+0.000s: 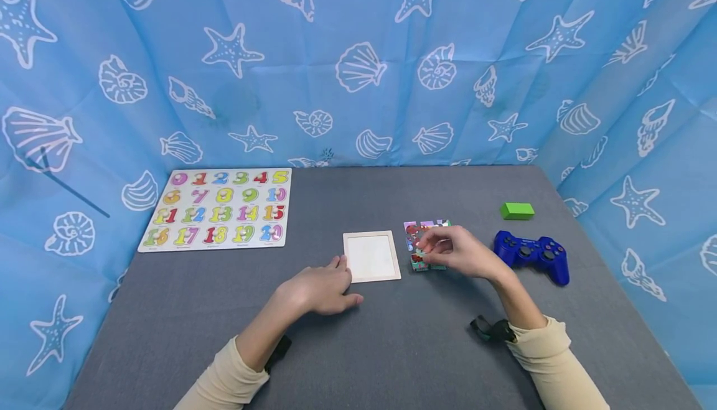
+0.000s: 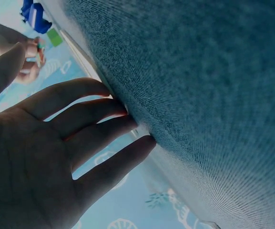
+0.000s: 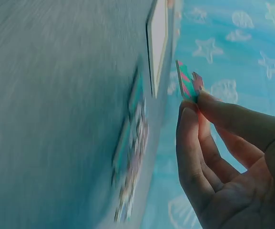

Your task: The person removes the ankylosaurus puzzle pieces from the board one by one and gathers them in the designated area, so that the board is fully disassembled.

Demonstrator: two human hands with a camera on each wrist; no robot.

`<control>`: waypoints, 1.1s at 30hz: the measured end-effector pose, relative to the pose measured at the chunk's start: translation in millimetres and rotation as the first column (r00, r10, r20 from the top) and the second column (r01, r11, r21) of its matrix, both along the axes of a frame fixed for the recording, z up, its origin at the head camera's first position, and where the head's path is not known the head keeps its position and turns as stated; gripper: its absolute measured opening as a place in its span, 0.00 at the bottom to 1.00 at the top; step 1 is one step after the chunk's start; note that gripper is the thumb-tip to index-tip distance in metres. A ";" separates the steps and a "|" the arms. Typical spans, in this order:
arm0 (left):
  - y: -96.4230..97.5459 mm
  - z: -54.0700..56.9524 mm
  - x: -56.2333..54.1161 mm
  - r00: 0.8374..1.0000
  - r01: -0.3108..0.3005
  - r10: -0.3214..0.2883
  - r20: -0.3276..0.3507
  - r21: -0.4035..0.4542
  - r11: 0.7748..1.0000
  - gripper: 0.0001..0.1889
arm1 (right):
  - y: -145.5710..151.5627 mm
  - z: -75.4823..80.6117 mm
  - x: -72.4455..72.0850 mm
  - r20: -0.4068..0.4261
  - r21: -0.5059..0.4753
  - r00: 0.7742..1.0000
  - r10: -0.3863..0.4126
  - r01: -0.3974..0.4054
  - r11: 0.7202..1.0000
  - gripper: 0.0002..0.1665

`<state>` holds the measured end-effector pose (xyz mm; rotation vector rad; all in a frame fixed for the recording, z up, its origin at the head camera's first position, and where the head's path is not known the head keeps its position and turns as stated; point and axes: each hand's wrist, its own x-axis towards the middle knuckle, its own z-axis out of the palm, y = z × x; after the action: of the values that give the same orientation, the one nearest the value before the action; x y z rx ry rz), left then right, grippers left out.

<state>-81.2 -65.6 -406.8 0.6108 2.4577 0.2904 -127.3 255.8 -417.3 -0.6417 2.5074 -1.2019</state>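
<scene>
My right hand [image 1: 459, 251] pinches a small colourful jigsaw piece [image 3: 188, 83] between thumb and fingertips, raised above the table. Below it lie several more jigsaw pieces [image 1: 413, 229], grouped together and partly hidden by the hand. To their left is a square wooden puzzle frame [image 1: 371, 257] with a pale, bare inside. My left hand [image 1: 322, 288] lies at the frame's left side, its fingertips at the edge and its thumb held apart. In the left wrist view the fingers [image 2: 99, 129] are extended, tips down at the table.
A number puzzle board [image 1: 215, 209] with knobbed numerals lies at the back left. On the right are a blue game controller [image 1: 532, 253] and a green block [image 1: 517, 211]. A blue curtain [image 1: 358, 68] with shells and starfish hangs behind the grey table [image 1: 392, 360].
</scene>
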 end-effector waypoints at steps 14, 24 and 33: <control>-0.7 -1.1 -1.7 1.000 0.002 -0.002 -0.007 -0.006 1.000 0.40 | 57.0 1.4 8.3 0.101 0.095 0.985 -0.138 0.128 0.987 0.12; -6.0 -0.4 -2.4 1.000 0.010 -0.010 0.004 0.012 1.000 0.40 | 58.2 -10.2 7.7 -0.013 0.224 0.981 -0.191 0.189 0.956 0.07; -16.4 1.0 -7.9 1.000 0.026 -0.027 0.001 0.061 0.998 0.35 | 52.9 -10.0 5.3 -0.084 0.275 0.977 -0.198 0.213 0.937 0.06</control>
<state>-89.0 -82.1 -405.9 0.6684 2.4450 0.3564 -122.1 308.7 -427.3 -0.3507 2.7763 -0.8685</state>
